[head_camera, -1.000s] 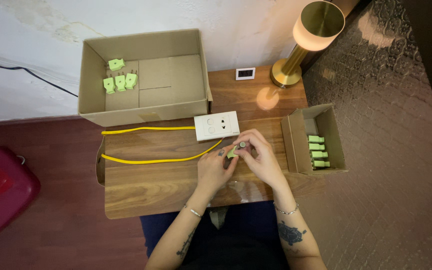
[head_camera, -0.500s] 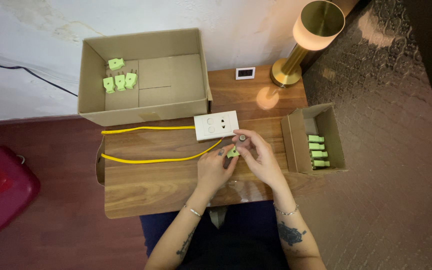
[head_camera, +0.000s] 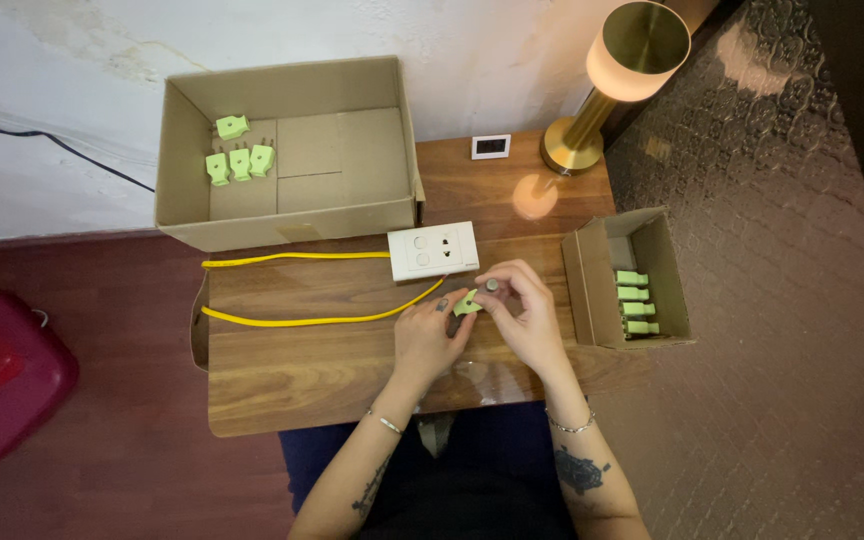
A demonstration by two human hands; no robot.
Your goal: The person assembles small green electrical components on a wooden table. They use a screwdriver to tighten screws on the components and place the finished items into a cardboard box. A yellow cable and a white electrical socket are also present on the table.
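So from my seat, closest to me are the two forearms coming up from the bottom edge, a thin bracelet on each wrist. My left hand (head_camera: 424, 338) and right hand (head_camera: 524, 318) meet over the middle of the wooden surface (head_camera: 282, 380), and between them sits a small light-green plug (head_camera: 468, 301). The left fingers (head_camera: 449, 310) pinch it from the side and underneath, the right fingers (head_camera: 505, 287) curl over the top of it, so both hands are grasping the same piece. It's pale green, blocky, plastic-looking. Most of it is buried under my fingertips, so I can't make out its prongs or which way it faces. There's a small dark round bit at my right fingertips that I can't identify.

Just beyond the hands is a white socket block (head_camera: 433, 250) with a yellow cable (head_camera: 302, 320) looping off to the left. To the right, a small open cardboard box (head_camera: 592, 300) holds a row of green plugs. Further back, a big cardboard box (head_camera: 182, 170) has four more in one corner. A brass lamp (head_camera: 612, 80) glows at the back right, its glare blotting the wood.
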